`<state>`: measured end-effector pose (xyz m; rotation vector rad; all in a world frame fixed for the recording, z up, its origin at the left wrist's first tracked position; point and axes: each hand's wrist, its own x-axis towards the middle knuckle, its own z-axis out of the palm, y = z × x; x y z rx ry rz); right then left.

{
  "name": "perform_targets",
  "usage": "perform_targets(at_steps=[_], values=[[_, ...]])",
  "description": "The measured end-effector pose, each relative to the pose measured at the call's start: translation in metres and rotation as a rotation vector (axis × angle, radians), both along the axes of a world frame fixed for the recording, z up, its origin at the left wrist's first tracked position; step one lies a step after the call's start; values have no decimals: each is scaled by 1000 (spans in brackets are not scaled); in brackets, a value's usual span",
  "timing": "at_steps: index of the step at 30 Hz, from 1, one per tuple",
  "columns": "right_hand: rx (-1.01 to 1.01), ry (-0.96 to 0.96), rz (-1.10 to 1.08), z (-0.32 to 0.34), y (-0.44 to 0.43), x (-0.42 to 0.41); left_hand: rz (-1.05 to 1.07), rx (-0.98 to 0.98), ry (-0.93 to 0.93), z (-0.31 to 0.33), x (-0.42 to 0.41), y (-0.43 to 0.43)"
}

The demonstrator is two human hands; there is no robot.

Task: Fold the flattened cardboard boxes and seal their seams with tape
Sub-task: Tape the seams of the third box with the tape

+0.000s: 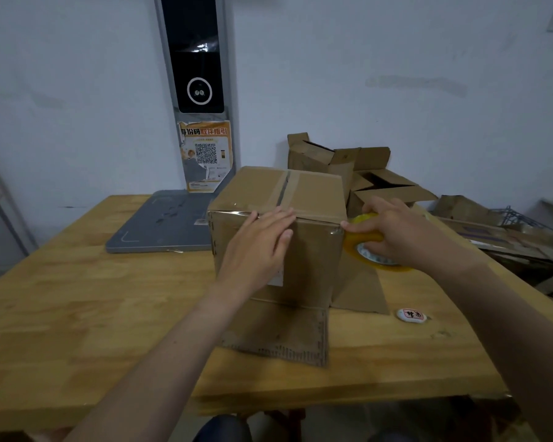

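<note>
A: Where's the box (278,199)?
B: Upright on the table (77,298), around the middle. Its top flaps are closed, with tape down the centre seam. Two bottom flaps (278,333) lie spread flat on the table, one toward the person and one to the right.
A: And the left hand (256,247)?
B: Flat against the near face, fingers straight, tips at the top edge. Its grip is apart and holds nothing.
A: The right hand (406,231)?
B: At the box's upper right corner, grip clamped on the tape roll (355,248). The thumb presses at the corner. Shiny tape runs along the near top edge.
A: Anything else?
B: A grey pad (163,221) lies just left of the box. Open boxes (348,164) stand behind it by the wall. A small white badge (411,315) with red print sits near the right flap.
</note>
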<state>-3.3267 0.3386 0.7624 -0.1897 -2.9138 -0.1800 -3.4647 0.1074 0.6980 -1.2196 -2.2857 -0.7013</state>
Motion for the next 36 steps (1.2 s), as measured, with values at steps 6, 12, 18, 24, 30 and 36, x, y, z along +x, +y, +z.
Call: perform_targets(at_steps=[6, 12, 18, 24, 30, 36], values=[[-1, 20, 9, -2, -2, -2, 143, 60, -21, -3, -25, -28], [54, 33, -19, -3, -9, -2, 265, 157, -149, -4, -53, -48], [85, 45, -17, -6, -11, -5, 357, 103, -158, 2, -65, -35], [64, 58, -11, -8, -9, -6, 460, -17, -191, 15, -80, -29], [83, 82, 19, -13, -6, -7, 376, -292, -43, 21, -39, -13], [129, 114, 32, -14, -7, -6, 84, -330, 129, 10, 13, 43]])
